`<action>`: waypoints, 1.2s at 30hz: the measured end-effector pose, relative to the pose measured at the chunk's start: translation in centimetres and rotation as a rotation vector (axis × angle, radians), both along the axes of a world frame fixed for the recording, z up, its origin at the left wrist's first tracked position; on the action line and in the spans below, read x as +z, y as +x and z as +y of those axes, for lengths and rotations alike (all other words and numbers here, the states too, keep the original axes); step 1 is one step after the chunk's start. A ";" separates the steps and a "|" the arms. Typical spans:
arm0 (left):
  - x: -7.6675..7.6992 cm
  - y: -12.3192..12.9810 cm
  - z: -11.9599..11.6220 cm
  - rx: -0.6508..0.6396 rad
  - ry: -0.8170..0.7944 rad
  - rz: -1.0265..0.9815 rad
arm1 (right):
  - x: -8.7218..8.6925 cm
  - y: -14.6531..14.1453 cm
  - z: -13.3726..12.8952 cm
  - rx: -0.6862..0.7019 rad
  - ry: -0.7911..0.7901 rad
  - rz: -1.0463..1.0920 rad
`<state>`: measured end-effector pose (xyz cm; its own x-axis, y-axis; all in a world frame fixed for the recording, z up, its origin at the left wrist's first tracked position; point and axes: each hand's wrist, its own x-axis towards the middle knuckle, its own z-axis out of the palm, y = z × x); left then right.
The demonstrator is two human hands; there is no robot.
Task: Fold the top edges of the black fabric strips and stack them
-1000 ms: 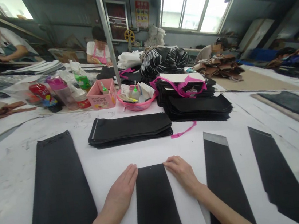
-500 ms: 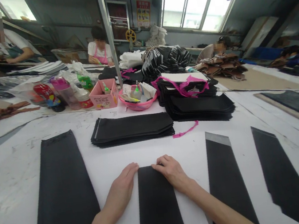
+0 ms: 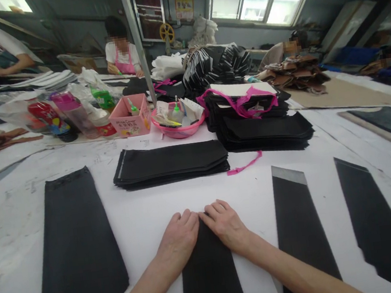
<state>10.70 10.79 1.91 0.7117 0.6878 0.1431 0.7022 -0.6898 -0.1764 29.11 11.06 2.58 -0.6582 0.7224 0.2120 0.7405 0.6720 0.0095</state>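
A long black panel (image 3: 212,274) of leather-like material lies lengthwise in front of me on the white table. My left hand (image 3: 180,235) rests over its far left corner, fingers curled at the edge. Beside it, my right hand (image 3: 225,224) pinches the far edge of the same panel, with thumb and fingertips nearly touching the left hand. Both hands cover most of that edge. Right of them lies another black strip (image 3: 302,233) with a grey band across its far end. A wider black panel (image 3: 78,258) lies on the left.
Beyond my hands sits a stack of black pieces (image 3: 171,164), with a taller stack (image 3: 265,130) behind it. A pink basin (image 3: 179,129), a pink box (image 3: 130,116) and bottles stand further back. A notched black strip (image 3: 381,218) lies far right. Several people sit beyond.
My left hand has moved right, from beside the panel's far left corner onto its far edge, close to the right hand. The right hand stays at the edge. The view has shifted slightly.
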 end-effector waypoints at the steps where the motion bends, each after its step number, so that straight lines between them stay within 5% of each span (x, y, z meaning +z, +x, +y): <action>1: 0.0 -0.1 0.0 -0.003 0.000 0.010 | 0.0 0.2 0.0 0.003 0.010 -0.013; 18: -0.7 -2.5 -0.6 0.036 0.058 -0.069 | -1.3 4.0 -0.9 -0.115 0.004 0.120; 24: -1.3 -2.7 -0.6 0.055 0.027 -0.112 | -0.1 4.6 -0.5 -0.144 0.018 0.131; 30: -0.2 -2.1 -0.1 0.050 -0.045 -0.047 | 1.5 1.7 1.3 0.070 -0.028 0.061; 36: -0.4 -2.1 0.2 0.022 -0.059 -0.035 | 0.7 1.6 2.2 0.117 -0.052 -0.046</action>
<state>8.65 11.01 1.52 0.6913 0.7114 0.1264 0.7225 -0.6825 -0.1106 30.70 13.23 3.24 -0.7467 0.6495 0.1439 0.6568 0.7540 0.0049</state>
